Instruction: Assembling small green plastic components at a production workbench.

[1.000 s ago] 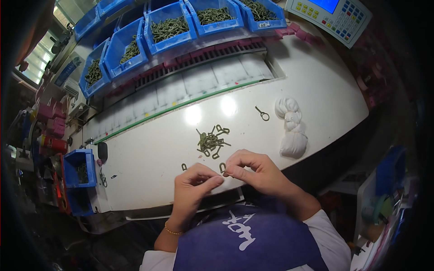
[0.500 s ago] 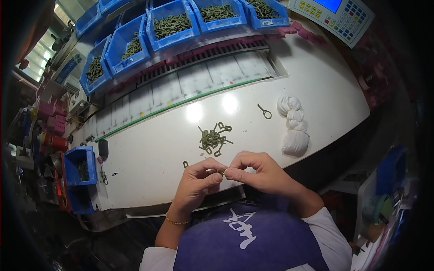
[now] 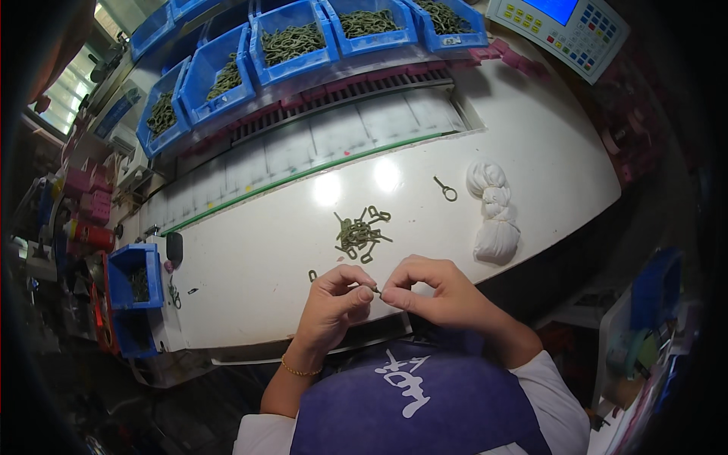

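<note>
Olive-green and small, a looped piece [image 3: 376,290] sits between the two hands in the head view, above the near edge of the white table [image 3: 250,296]; much of it is covered by fingers, so its full shape cannot be told. The left hand [image 3: 336,299] grasps its one end with thumb and forefinger, the other fingers curled in, and a gold-coloured beaded bracelet [image 3: 300,369] circles that wrist. The right hand [image 3: 428,292] pinches its other end in the same fashion, thumb below and bent forefinger above. Just beyond the left hand lies a single green link [image 3: 312,276], and farther in, a heap of similar green pieces [image 3: 359,236] lies tangled on the tabletop. Off to the right rests a ring-ended green piece [image 3: 448,192] with a straight stem, near a knotted white cloth bundle [image 3: 496,220]. Across the back runs a pale strip [image 3: 288,155] marked with dark cross lines and edged in green; behind it stands a row of blue bins [image 3: 299,72] holding more green pieces. A keypad panel [image 3: 565,34] with a lit blue screen fills the upper right corner, while at the left end of the table sit two smaller blue boxes [image 3: 155,274]. Below the hands shows a purple apron [image 3: 341,409] with white lettering, over white sleeves.
</note>
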